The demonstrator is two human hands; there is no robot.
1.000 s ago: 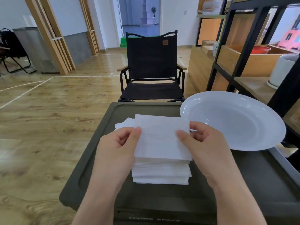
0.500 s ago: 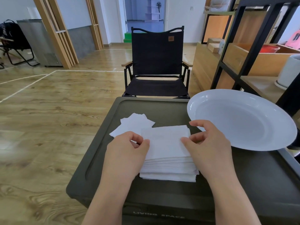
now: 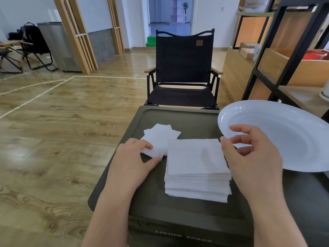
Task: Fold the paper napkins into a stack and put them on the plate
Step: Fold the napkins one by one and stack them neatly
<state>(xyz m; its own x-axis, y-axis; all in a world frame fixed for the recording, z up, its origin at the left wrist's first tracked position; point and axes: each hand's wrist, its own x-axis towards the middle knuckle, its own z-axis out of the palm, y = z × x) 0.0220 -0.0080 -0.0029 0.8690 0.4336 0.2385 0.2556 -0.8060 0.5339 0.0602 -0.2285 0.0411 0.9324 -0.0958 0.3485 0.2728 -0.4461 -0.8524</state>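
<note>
A thick stack of folded white napkins (image 3: 196, 168) lies on the dark green box lid (image 3: 188, 120). Behind and left of it sits a small loose pile of unfolded napkins (image 3: 161, 136). My left hand (image 3: 135, 159) pinches the near edge of that loose pile between thumb and fingers. My right hand (image 3: 251, 155) hovers just right of the stack, its fingers loosely curled and holding nothing. The white plate (image 3: 292, 132) stands at the lid's right side, empty, partly behind my right hand.
A black folding chair (image 3: 183, 68) faces me just beyond the box. A black-framed wooden shelf unit (image 3: 284, 50) rises at the right, close behind the plate. Wooden floor stretches to the left of the box.
The napkin both hands held was laid on the stack. My left hand then moved left onto the loose pile, and my right hand lifted off toward the plate.
</note>
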